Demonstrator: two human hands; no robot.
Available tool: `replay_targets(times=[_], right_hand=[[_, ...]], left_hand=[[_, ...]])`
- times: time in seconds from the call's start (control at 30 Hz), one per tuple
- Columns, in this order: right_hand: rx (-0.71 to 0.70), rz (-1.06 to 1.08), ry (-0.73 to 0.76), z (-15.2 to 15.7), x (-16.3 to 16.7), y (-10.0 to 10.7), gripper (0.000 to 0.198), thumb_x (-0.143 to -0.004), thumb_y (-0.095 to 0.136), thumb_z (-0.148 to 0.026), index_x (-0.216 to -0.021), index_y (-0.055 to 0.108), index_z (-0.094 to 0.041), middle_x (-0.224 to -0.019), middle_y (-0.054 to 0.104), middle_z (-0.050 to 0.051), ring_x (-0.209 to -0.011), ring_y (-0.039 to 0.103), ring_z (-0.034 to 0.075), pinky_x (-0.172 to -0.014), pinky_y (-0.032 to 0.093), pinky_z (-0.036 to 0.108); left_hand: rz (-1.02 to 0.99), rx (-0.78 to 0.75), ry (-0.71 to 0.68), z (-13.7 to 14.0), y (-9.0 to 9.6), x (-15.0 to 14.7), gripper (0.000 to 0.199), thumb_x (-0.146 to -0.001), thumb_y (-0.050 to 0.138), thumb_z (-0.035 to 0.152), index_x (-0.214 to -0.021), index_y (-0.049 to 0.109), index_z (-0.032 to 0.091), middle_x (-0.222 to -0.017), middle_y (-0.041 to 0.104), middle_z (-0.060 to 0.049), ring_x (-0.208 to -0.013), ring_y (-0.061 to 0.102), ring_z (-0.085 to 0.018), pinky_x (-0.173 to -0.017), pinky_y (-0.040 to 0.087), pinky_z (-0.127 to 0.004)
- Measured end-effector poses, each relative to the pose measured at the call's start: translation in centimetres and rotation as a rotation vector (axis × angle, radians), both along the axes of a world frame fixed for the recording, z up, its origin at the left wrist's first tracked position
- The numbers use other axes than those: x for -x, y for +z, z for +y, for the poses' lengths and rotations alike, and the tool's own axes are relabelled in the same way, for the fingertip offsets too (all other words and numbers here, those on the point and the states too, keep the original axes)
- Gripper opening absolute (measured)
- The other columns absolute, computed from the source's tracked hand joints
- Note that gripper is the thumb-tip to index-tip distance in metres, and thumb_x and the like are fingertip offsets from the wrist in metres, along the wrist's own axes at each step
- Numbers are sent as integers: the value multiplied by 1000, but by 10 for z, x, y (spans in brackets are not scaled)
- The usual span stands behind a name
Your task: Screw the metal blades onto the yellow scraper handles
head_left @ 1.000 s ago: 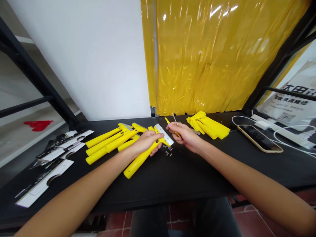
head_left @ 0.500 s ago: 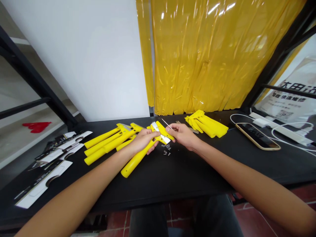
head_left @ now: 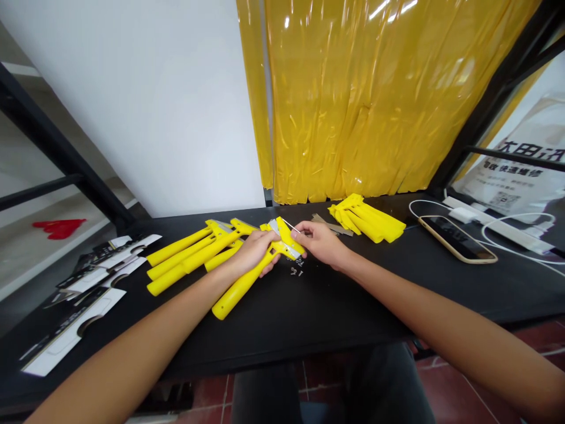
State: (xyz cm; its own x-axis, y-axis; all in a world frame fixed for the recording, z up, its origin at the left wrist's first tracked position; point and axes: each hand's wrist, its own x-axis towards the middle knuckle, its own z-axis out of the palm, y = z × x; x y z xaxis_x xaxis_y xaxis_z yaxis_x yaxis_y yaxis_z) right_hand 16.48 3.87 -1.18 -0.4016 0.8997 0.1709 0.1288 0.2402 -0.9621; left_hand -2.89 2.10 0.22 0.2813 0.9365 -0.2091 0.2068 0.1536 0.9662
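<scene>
My left hand (head_left: 260, 250) is closed around the neck of a yellow scraper (head_left: 242, 285), whose handle slants down toward me. Across its head lies a silver blade (head_left: 292, 254), partly under a yellow cover plate (head_left: 286, 232). My right hand (head_left: 321, 242) pinches a thin metal rod (head_left: 290, 225), perhaps a hex key, and its fingertips touch the right edge of the plate. Small loose screws and nuts (head_left: 296, 271) lie on the black table just below the scraper head, some hidden by it.
Several yellow scrapers (head_left: 185, 250) lie left of my hands, beside printed cards (head_left: 75, 330). Behind my right hand are flat metal strips (head_left: 331, 224) and a pile of yellow scraper parts (head_left: 375, 221). A phone (head_left: 459, 238), white cables and a power strip (head_left: 498, 224) are at the right.
The yellow cover plate now sits lower over the blade, leaving less of it showing. My right hand has shifted slightly left with the rod. The whole view has moved a little.
</scene>
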Motion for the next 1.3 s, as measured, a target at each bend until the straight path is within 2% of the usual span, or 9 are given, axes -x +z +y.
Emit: replay_targets(times=[0.17, 0.33, 0.47, 0.57, 0.67, 0.77, 0.97, 1.13, 1.3], right_hand=[[-34, -37, -1, 0, 2, -5, 23, -86, 68, -41, -84, 61, -19, -75, 63, 0, -49, 55, 11, -49, 43, 25], [-30, -4, 10, -1, 3, -8, 28, -80, 75, -43, -84, 60, -20, -75, 63, -1, -49, 53, 10, -47, 43, 24], [29, 16, 58, -3, 1, -2, 30, -80, 75, -45, -85, 64, -18, -65, 62, -2, -48, 53, 10, -49, 40, 23], [84, -23, 55, -4, -1, 4, 33, -78, 77, -48, -82, 70, -16, -51, 55, -5, -44, 46, 8, -48, 32, 22], [144, -25, 33, -6, -4, 10, 36, -72, 81, -50, -78, 70, -16, -47, 48, -8, -41, 33, 5, -43, 21, 22], [189, -12, 77, -7, -6, 15, 38, -73, 80, -52, -77, 69, -17, -43, 42, -9, -40, 29, 5, -42, 16, 22], [137, -21, 143, -6, -9, 15, 40, -70, 82, -51, -89, 74, -16, -57, 55, -6, -44, 33, 4, -43, 20, 22], [151, -8, 98, -6, -2, 8, 44, -65, 85, -49, -89, 75, -13, -63, 60, -3, -47, 33, 5, -45, 21, 24], [172, -7, -38, -5, 0, 9, 38, -61, 88, -42, -82, 75, -13, -59, 56, -4, -53, 37, 6, -51, 27, 24]], left_hand=[[-107, 28, -87, 3, -7, 3, 50, -93, 40, 52, -57, 51, 20, -48, 55, -3, -28, 45, -13, -26, 31, -25], [31, -78, -152, 0, -4, 5, 46, -88, 62, 50, -55, 56, 18, -39, 50, -1, -29, 46, -12, -30, 31, -23], [65, -91, -237, -4, 5, 5, 45, -91, 63, 48, -58, 53, 19, -39, 50, -1, -31, 45, -10, -33, 30, -21], [63, -83, -319, -5, 9, 7, 43, -95, 57, 48, -64, 51, 19, -42, 49, 1, -33, 45, -9, -36, 33, -21], [61, -90, -378, -4, 9, 11, 38, -96, 56, 48, -73, 49, 20, -48, 50, 3, -36, 45, -9, -39, 37, -22], [63, -105, -422, -3, 10, 16, 34, -97, 54, 48, -78, 47, 20, -53, 50, 4, -39, 45, -8, -42, 38, -22], [131, -145, -399, -9, 18, 17, 32, -96, 56, 45, -82, 41, 21, -61, 51, 5, -50, 50, -10, -51, 42, -25], [241, -185, -371, -15, 25, 13, 34, -94, 58, 48, -80, 43, 21, -67, 54, 3, -58, 55, -12, -57, 46, -28], [350, -238, -278, -10, 26, 12, 35, -89, 63, 50, -79, 49, 20, -67, 60, 0, -46, 53, -12, -45, 41, -27]])
